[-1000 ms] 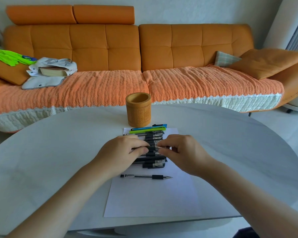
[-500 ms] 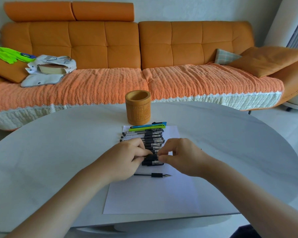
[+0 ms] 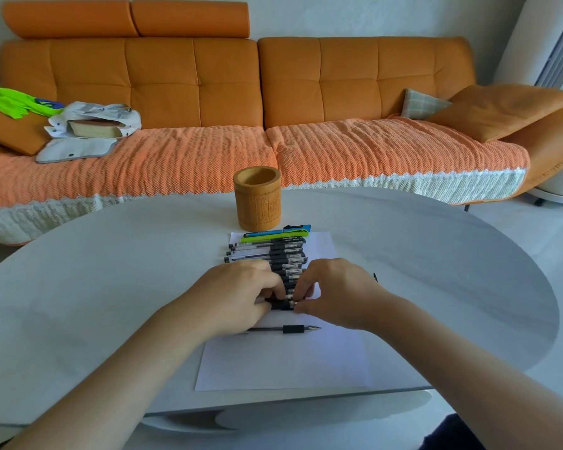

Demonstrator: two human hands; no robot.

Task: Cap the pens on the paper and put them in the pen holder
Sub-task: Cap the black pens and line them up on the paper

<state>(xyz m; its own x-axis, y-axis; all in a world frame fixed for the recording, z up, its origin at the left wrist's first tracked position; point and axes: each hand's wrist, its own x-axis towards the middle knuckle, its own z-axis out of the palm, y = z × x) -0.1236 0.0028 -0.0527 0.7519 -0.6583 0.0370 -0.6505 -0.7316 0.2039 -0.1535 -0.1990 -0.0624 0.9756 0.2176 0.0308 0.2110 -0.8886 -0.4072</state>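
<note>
left hand (image 3: pixel 238 297) and right hand (image 3: pixel 335 293) both pinch a black pen (image 3: pixel 281 305) with curled fingers (image 3: pixel 301 287) (at the near end of the row (image 3: pixel 286 254)) on the paper (image 3: pixel 273 362).

Pen holder (image 3: pixel 257 199) on table (image 3: pixel 111 287) behind paper (image 3: pixel 283 362); pens (image 3: pixel 268 251) in row on paper.

Black pens (image 3: pixel 283 251), a blue pen (image 3: pixel 278 231) and a green pen (image 3: pixel 272 238) lie on white paper (image 3: pixel 283 362) by a tan pen holder (image 3: pixel 257 203).

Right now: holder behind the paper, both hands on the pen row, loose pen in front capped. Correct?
No. Head view: the loose pen is uncapped, tip bare. Holder is behind the paper, left hand and right hand on the pen row.
</note>
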